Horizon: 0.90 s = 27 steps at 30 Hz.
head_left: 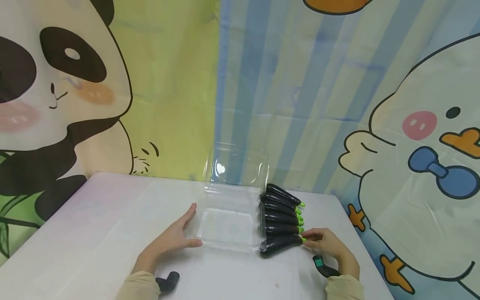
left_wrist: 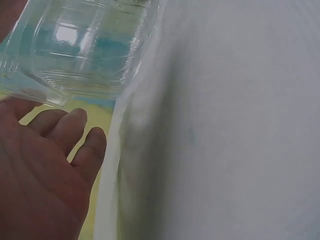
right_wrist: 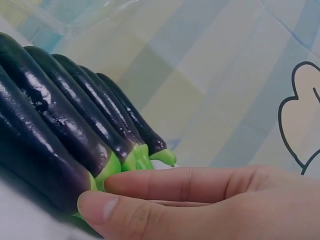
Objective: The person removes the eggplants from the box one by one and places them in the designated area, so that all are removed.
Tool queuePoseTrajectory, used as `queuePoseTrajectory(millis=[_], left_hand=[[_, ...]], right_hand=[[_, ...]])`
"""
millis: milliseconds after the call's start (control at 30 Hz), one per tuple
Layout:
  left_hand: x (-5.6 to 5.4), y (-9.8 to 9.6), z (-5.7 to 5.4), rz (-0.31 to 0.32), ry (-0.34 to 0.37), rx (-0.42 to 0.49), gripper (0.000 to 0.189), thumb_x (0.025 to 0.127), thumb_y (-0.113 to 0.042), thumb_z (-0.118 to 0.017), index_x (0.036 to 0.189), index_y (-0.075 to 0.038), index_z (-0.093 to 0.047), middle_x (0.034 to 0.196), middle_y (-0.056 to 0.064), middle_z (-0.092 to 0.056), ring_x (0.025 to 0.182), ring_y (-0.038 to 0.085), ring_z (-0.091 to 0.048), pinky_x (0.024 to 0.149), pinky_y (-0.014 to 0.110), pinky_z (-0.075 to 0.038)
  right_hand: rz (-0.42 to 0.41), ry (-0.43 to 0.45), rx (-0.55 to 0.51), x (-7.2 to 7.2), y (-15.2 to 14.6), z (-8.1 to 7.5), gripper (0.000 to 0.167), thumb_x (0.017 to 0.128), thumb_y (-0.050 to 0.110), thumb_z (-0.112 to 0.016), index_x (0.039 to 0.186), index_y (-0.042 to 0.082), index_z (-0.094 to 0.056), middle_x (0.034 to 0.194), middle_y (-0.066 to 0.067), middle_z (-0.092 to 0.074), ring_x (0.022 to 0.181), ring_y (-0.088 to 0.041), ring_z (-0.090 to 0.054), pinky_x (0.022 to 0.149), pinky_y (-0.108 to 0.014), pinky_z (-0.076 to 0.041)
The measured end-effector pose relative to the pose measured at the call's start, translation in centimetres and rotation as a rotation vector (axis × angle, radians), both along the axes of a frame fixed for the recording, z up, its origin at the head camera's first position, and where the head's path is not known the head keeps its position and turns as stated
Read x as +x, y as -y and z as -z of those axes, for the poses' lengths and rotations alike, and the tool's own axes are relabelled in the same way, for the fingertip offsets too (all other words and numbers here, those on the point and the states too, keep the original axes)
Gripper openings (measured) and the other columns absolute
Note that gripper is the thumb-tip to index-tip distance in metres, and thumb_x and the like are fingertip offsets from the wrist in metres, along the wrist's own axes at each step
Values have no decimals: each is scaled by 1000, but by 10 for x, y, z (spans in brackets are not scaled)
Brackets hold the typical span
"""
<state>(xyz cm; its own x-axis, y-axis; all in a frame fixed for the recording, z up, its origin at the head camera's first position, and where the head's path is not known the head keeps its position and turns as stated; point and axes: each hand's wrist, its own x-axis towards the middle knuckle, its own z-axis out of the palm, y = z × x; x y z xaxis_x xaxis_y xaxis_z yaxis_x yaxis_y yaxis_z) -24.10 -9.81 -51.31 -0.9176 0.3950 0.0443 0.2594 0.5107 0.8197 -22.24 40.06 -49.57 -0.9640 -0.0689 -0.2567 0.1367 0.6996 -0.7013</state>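
A clear plastic clamshell box (head_left: 228,246) stands on the table with its lid (head_left: 240,171) raised at the back. By its left wall is my left hand (head_left: 173,238), thumb and fingers spread; in the left wrist view the fingers (left_wrist: 92,150) look relaxed near the box's edge. Several glossy dark eggplants (head_left: 283,217) with green stems lie side by side along the right wall. My right hand (head_left: 328,242) pinches the green stem end of the nearest eggplant (head_left: 279,246) between thumb and index finger. In the right wrist view, the fingertips partly hide that stem.
The white table (head_left: 112,233) ends at a cloth backdrop (head_left: 180,91) with cartoon animals, close behind the box lid. A dark device (head_left: 325,268) is strapped to the right wrist, another (head_left: 168,282) to the left.
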Motion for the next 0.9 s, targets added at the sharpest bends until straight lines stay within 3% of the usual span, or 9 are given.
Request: queuePoseTrajectory(millis=[400, 667, 900], left_hand=[[7, 0, -11, 97, -21, -42, 127, 67, -43, -83, 152, -2, 2, 159, 17, 12, 146, 41, 1, 116, 59, -12], [17, 2, -11, 76, 38, -56, 130, 67, -50, -80, 152, -6, 7, 160, 13, 13, 147, 38, 2, 117, 57, -11], [29, 0, -14, 48, 65, -85, 130, 66, -54, -80, 153, -12, 8, 160, 8, 13, 148, 34, 2, 119, 55, -11]], right_hand=[[-60, -29, -34, 5, -11, -1, 46, 81, 30, -74, 118, 4, -65, 110, -10, -69, 95, -17, -64, 79, -33, -56], [-51, -30, -42, 7, -10, 0, 46, 82, 29, -73, 120, 4, -63, 110, -11, -69, 96, -17, -64, 81, -35, -56], [5, -54, 33, 7, -11, -9, 45, 87, 34, -67, 123, 8, -63, 115, -9, -68, 101, -18, -64, 86, -40, -55]])
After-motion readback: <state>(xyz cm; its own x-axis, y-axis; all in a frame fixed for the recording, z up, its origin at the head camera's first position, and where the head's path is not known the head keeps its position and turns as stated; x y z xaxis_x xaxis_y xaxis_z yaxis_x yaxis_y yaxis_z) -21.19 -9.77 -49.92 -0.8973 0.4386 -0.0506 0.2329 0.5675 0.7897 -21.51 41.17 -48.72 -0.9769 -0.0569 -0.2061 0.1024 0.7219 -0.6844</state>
